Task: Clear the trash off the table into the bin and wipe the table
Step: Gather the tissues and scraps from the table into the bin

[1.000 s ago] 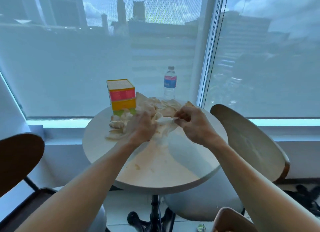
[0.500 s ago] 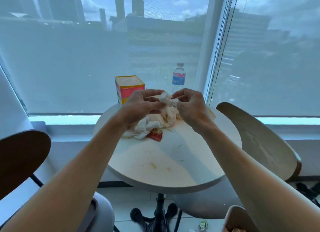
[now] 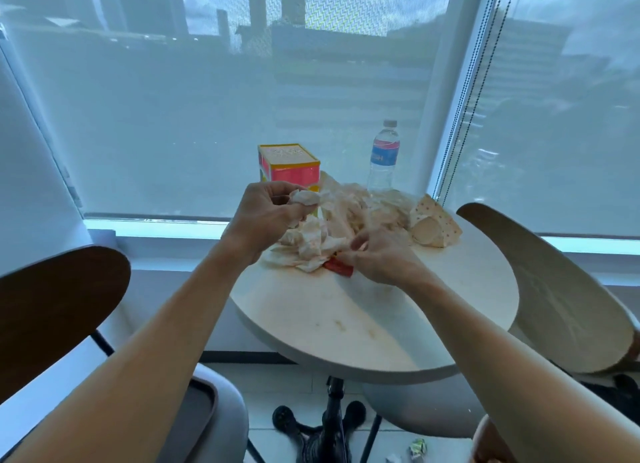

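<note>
On the round bench (image 3: 398,327), the left hand (image 3: 263,217) pinched a crumpled tissue (image 3: 304,198) lifted above the napkin pile (image 3: 332,230), while the right hand (image 3: 381,258), fingers curled, gripped the pile's near edge beside a red wrapper (image 3: 340,267).

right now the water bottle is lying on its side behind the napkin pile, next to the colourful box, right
Not quite: the head view shows the water bottle standing upright, not on its side. It is behind the napkin pile, with the colourful box to its left.
</note>
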Demonstrator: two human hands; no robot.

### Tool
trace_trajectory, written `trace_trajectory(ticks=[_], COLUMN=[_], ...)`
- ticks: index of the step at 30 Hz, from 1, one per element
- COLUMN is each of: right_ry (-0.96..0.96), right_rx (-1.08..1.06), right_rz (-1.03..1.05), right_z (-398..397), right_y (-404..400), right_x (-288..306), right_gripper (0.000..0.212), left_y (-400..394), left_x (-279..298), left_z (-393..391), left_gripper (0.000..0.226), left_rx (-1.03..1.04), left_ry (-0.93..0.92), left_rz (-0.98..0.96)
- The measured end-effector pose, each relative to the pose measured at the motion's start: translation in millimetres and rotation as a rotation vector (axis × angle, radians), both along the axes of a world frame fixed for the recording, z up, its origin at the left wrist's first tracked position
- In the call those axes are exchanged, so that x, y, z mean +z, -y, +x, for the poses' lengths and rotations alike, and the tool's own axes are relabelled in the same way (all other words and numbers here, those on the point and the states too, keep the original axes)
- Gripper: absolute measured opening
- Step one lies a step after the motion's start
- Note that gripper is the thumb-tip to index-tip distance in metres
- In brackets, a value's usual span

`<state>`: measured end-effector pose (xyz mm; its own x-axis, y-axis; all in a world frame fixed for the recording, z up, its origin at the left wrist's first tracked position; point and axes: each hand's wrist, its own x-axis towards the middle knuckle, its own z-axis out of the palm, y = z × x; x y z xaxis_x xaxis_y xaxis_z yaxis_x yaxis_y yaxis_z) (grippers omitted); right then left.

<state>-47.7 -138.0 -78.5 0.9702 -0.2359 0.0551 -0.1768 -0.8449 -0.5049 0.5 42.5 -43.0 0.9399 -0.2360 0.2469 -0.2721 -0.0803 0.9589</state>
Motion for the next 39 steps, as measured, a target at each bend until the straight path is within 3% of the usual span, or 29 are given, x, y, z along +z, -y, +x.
trace_trajectory(ticks=[3,7,18,31,39], right_ry=[0.012,0.097,0.321,0.279,0.02], right_rx=[0.004,0.006,-0.08,-0.272,-0.326], right_rz=[0.002,0.135,0.288,0.582,0.578], right_z=[-1.7,-9.2,-75.4,-200.0,-260.8], right_y=[-2.9,0.7,72.7,198.5,236.1], right_x=[-6.6,-2.1,23.4,-30.6,-119.8], right_gripper=[0.024,0.007,0.015,0.019,0.016], left_y=[2.0,8.4,62.9,188.7,240.9], left_x=[-6.5,-13.2,-16.5,-25.3,-55.8], left_z=[-1.9,-10.0,-62.9,-173.3,-235.4], left_gripper=[0.012,0.011,0.009,0.012,0.013], left_rx=[0.019,0.056,-0.014,-0.196,-0.286], left_ry=[-0.012,-0.014,-0.022,-0.04,-0.066], left_rz=[0.024,0.076,0.139,0.158,0.214])
